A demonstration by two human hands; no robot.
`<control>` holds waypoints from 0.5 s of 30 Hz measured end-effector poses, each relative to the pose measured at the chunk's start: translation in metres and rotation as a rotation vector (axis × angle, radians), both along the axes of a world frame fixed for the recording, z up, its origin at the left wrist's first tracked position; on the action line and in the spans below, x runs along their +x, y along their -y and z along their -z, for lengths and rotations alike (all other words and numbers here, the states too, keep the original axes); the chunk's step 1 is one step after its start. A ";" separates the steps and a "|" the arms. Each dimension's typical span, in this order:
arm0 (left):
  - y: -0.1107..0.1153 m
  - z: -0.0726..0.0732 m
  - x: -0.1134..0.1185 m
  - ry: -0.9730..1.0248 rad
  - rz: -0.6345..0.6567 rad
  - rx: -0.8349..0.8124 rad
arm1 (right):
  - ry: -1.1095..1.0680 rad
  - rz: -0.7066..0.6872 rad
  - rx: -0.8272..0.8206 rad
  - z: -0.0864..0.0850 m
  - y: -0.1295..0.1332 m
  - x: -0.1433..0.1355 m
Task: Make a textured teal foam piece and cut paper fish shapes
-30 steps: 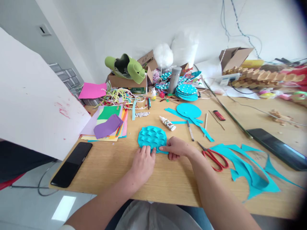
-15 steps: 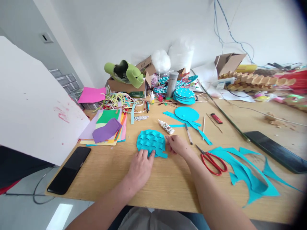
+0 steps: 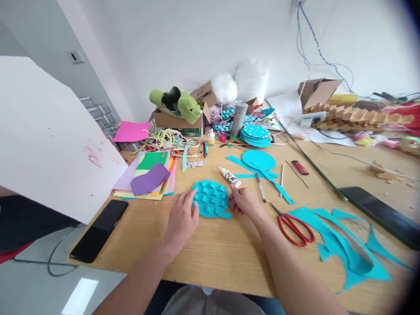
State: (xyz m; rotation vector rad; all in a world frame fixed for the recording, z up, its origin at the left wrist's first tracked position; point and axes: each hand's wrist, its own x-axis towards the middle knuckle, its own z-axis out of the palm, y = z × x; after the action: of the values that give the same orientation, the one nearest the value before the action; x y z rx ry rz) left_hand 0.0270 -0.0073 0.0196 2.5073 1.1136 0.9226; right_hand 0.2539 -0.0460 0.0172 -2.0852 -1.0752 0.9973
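Observation:
A round turquoise paper piece [image 3: 210, 199] with rows of raised, curved paper strips lies flat on the table in front of me. A short strip end sticks out at its lower right. My left hand [image 3: 181, 216] rests at its left edge with fingers extended, the fingertips touching the rim. My right hand [image 3: 243, 200] is by the right edge, thumb and fingers curled together; what they pinch, if anything, is hidden. Just beyond the right hand lies a white glue bottle [image 3: 230, 177] on its side. Red-handled scissors [image 3: 293, 227] lie right of my right forearm.
Turquoise scraps [image 3: 344, 245] cover the right front. A paper disc [image 3: 258, 160] with strips, a pen [image 3: 260, 188] and a stick [image 3: 282, 179] lie beyond. Coloured sheets [image 3: 152, 175] and a black phone [image 3: 99, 230] are left. A grey flask [image 3: 239, 119] stands among clutter behind.
My left hand has moved from the near edge of the turquoise piece to its left edge. My right hand has come slightly nearer along the right edge. The view has shifted a little.

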 end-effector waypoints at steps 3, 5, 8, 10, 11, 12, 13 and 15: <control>-0.021 0.003 -0.002 0.114 -0.100 -0.227 | -0.105 0.036 0.003 0.000 -0.001 -0.001; -0.032 0.007 -0.001 0.232 -0.130 -0.435 | -0.135 0.048 0.001 0.000 -0.002 -0.002; -0.041 0.013 0.000 0.410 -0.133 -0.608 | -0.166 0.066 -0.009 -0.001 -0.003 -0.003; -0.043 0.017 0.001 0.487 -0.126 -0.647 | -0.182 0.073 -0.008 -0.002 -0.003 -0.003; -0.044 0.018 0.001 0.526 -0.122 -0.669 | -0.189 0.073 -0.005 -0.002 -0.003 -0.004; -0.044 0.019 0.001 0.563 -0.118 -0.690 | -0.195 0.073 0.000 -0.003 -0.002 -0.004; -0.045 0.020 0.000 0.597 -0.115 -0.709 | -0.204 0.072 0.010 -0.004 -0.002 -0.005; -0.047 0.020 -0.001 0.663 -0.110 -0.742 | -0.229 0.073 0.042 -0.005 -0.001 -0.007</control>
State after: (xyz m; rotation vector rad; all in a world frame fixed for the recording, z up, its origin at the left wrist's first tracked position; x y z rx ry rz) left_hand 0.0257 0.0398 0.0001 1.4146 1.0883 1.0114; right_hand 0.2473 -0.0452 0.0226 -1.9089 -0.8909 1.1353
